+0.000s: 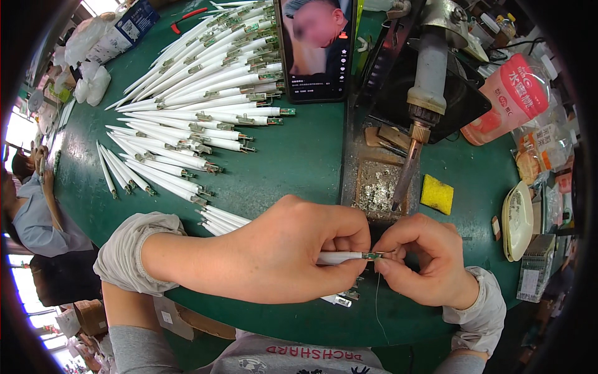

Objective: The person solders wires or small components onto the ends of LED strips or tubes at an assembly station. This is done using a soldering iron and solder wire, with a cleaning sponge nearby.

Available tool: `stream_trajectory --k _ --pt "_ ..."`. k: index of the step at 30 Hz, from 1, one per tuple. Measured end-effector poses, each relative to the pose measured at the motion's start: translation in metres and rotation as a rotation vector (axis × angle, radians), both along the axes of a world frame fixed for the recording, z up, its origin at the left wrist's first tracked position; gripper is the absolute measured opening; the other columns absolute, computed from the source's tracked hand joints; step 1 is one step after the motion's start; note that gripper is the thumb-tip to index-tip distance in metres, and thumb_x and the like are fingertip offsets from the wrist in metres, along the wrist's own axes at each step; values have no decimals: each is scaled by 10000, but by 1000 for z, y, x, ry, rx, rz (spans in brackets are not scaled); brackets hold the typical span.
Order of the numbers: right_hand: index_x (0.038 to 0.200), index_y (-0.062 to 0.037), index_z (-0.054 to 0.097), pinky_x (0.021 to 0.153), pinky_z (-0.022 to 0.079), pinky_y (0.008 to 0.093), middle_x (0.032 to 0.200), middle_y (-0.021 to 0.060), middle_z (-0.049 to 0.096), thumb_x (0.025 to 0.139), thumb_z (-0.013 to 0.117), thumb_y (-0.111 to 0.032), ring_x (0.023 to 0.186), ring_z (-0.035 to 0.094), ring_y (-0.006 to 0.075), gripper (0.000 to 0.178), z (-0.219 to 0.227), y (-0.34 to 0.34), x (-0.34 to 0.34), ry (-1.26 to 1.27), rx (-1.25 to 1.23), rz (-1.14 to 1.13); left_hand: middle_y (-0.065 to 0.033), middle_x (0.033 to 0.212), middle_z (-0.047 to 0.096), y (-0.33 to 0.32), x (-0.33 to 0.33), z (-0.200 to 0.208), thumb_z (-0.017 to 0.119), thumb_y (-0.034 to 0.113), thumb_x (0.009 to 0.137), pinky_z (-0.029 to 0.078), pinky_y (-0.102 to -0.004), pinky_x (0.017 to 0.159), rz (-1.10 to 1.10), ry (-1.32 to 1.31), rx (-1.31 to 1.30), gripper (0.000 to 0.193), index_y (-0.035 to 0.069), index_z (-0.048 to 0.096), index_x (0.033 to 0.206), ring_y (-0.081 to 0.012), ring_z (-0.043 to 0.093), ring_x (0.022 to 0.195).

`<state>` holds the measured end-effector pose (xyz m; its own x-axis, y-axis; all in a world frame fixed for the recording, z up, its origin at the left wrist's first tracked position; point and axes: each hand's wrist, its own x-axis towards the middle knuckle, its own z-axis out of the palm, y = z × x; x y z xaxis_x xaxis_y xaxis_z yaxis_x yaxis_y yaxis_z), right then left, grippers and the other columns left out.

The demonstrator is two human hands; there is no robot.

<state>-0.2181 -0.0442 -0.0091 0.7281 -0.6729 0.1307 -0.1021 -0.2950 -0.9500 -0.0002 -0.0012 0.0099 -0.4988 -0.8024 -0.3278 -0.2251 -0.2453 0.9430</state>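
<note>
The white pen-shaped stick (pixel 339 257) is up off the surface (pixel 280 174), near its front edge, lying roughly level between the two hands. Its bare end, a small green circuit board (pixel 372 255), points to the right. The left hand (pixel 305 249) has its grip closed around the white body, thumb below and curled fingers above. The right hand (pixel 423 258) has thumb and forefinger drawn together in a pinch at the board's tip; exactly what lies between them is hidden. A fine wire (pixel 378 305) hangs below that pinch, and from here I can't tell whether it is fixed to the board or only held.

For work this small, I'd say the left grip should do the steadying, firm on the body and clear of the parts, while the right moves lightly from the fingertips, without tugging the wire or bending the board.

Just beyond the right hand, the soldering iron (pixel 428 78) slants down over a tray of solder scraps (pixel 377 187); knuckles ought to be minded there. A yellow sponge (pixel 437 194) sits to its right. Farther left, many similar sticks (pixel 205 84) fan out beside a propped phone (pixel 314 50).
</note>
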Motion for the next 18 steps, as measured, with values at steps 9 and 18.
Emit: stream_trajectory --k 9,18 --pt "887 -9 616 466 387 175 676 -7 593 751 682 17 506 509 28 154 -4 0 0 4 7 -28 -16 751 605 0 -2 -7 619 30 849 423 -203 538 62 49 -68 89 -31 599 910 -29 516 669" --pt "881 -7 603 462 384 172 672 -10 593 755 677 17 506 507 17 147 -8 3 2 -2 27 -88 -83 768 622 -1 -4 -14 661 53 780 461 -276 519 49 -91 -489 125 7 624 891 -151 597 624"
